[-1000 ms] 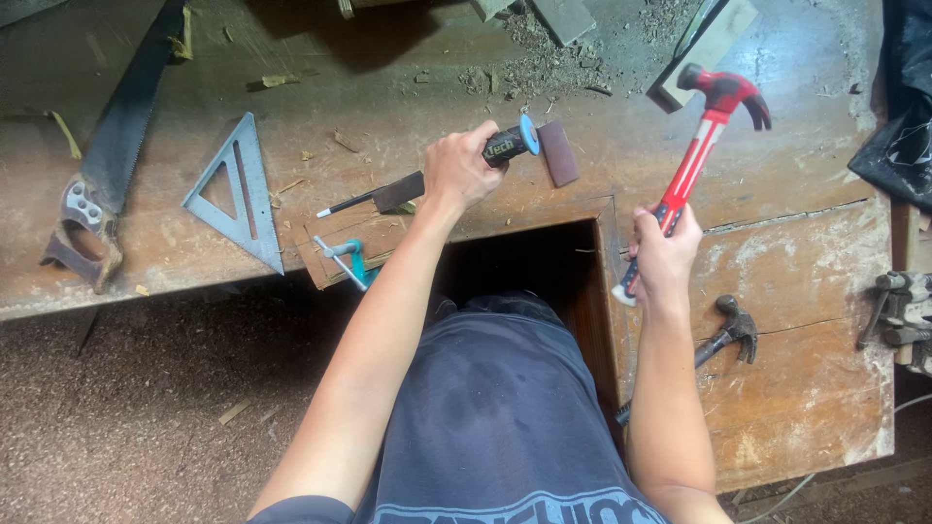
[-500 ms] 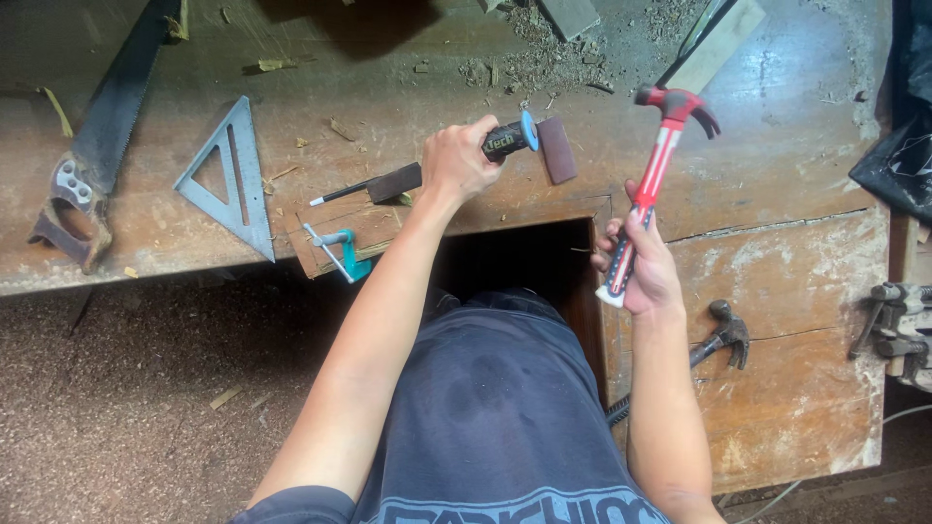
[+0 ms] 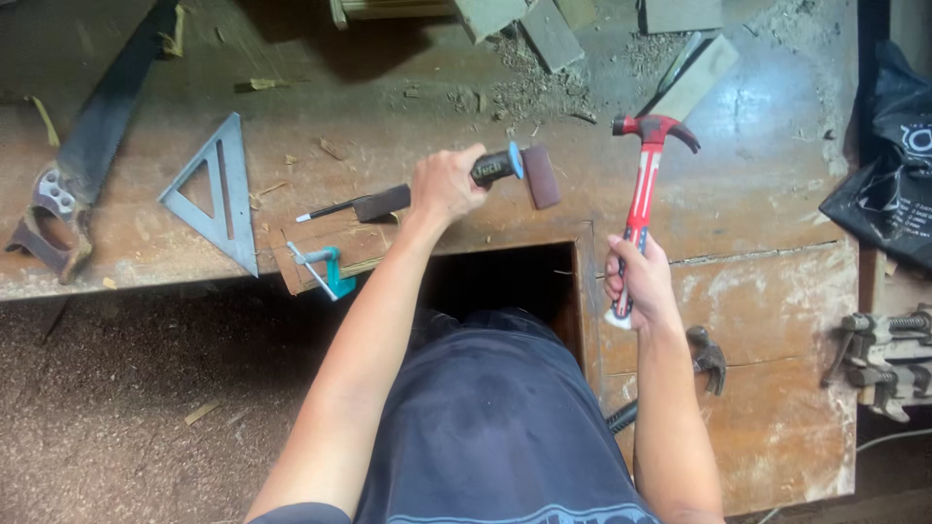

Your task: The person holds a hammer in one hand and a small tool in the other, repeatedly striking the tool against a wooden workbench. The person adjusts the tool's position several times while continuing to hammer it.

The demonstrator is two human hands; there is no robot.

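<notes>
We are looking down from a head-worn camera at one person's two bare hands working over a worn wooden surface [image 3: 777, 252]. The left hand [image 3: 442, 184] is closing tight around the dark handle of one chisel [image 3: 417, 192], which is lying nearly level just above the surface, its thin metal blade pointing left and a dark reddish-brown block capping its right end. The right hand [image 3: 641, 281] is clamping the lower grip of one red-handled claw hammer [image 3: 643, 194], which is standing almost upright with its dark head at the top, to the right of the chisel's capped end and apart from it. The two hands are staying well apart, each wrapped on its own tool.

Under the chisel's blade one small wooden board [image 3: 325, 247] is lying at the surface's front edge, with one teal clamp [image 3: 325, 270] gripping it. Just left of that we are seeing one grey metal triangular square [image 3: 216, 194] lying flat. Farther left, one hand saw [image 3: 83, 160] is resting at a slant, handle nearest us. A second hammer [image 3: 707, 357], dark all over, is lying by the right forearm. Wood offcuts and sawdust [image 3: 544, 82] are sitting along the far edge. One black bag [image 3: 888, 184] is lying at the far right.
</notes>
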